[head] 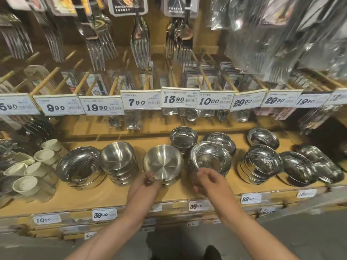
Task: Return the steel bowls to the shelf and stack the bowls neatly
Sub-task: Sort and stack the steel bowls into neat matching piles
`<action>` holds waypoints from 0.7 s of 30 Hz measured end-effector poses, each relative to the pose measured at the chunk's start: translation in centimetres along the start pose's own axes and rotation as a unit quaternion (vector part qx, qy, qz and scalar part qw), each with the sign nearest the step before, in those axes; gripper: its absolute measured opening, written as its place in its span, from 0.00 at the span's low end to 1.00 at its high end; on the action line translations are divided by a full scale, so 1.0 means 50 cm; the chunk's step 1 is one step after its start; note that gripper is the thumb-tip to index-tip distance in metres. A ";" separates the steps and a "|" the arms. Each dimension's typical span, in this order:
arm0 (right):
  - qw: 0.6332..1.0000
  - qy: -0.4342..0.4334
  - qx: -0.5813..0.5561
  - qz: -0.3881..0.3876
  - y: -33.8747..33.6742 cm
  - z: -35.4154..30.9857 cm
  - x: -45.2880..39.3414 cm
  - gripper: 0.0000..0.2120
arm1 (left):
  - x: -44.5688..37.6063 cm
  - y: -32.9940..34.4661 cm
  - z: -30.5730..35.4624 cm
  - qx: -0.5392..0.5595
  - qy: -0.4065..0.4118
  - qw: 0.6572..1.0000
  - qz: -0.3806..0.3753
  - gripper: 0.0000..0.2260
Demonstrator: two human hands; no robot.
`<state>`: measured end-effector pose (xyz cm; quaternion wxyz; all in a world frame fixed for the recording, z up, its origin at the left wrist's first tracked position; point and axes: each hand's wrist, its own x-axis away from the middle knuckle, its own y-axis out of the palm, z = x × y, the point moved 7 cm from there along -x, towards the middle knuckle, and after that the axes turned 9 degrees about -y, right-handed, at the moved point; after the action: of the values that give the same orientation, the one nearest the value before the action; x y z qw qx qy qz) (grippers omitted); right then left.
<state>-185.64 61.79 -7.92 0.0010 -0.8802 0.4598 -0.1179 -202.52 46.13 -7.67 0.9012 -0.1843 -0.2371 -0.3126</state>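
Left hand [148, 180], lower centre of frame, pinches near rim of brushed steel bowl [163, 162] topping short stack on shelf [105, 196]. Right hand [208, 180] beside it, fingers loosely curled, empty. Bowl likely light, rigid, slick; rim best hold.

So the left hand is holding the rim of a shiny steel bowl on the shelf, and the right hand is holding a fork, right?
Not quite. The left hand does pinch the rim of the steel bowl on the shelf, but the right hand holds no fork. The head view shows it empty, fingers loosely curled, near a stack of bowls. The forks hang in packs above.
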 end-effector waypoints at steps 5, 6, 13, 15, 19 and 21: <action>0.999 -0.033 0.016 0.019 -0.166 -0.083 -0.067 0.10 | -0.024 0.056 0.126 -0.073 0.058 0.996 -0.015 0.08; 0.999 -0.032 0.008 0.022 -0.188 -0.091 -0.084 0.09 | -0.039 0.068 0.143 -0.071 0.051 0.996 -0.008 0.07; 0.999 -0.026 0.021 -0.016 -0.313 -0.102 -0.147 0.07 | -0.153 0.140 0.183 -0.129 0.009 0.991 0.042 0.05; 0.999 -0.019 0.028 -0.021 -0.341 -0.101 -0.168 0.08 | -0.177 0.154 0.193 -0.153 0.004 0.985 0.072 0.07; 0.998 -0.021 0.043 -0.034 -0.347 -0.115 -0.204 0.07 | -0.203 0.191 0.213 -0.236 0.009 0.967 0.100 0.11; 0.998 -0.026 0.036 -0.049 -0.330 -0.123 -0.216 0.07 | -0.214 0.201 0.215 -0.261 0.009 0.958 0.115 0.07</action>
<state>-179.49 80.71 -2.37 0.0384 -0.9037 0.4116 -0.1113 -206.71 63.79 -6.52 0.8537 -0.4362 -0.1160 -0.2599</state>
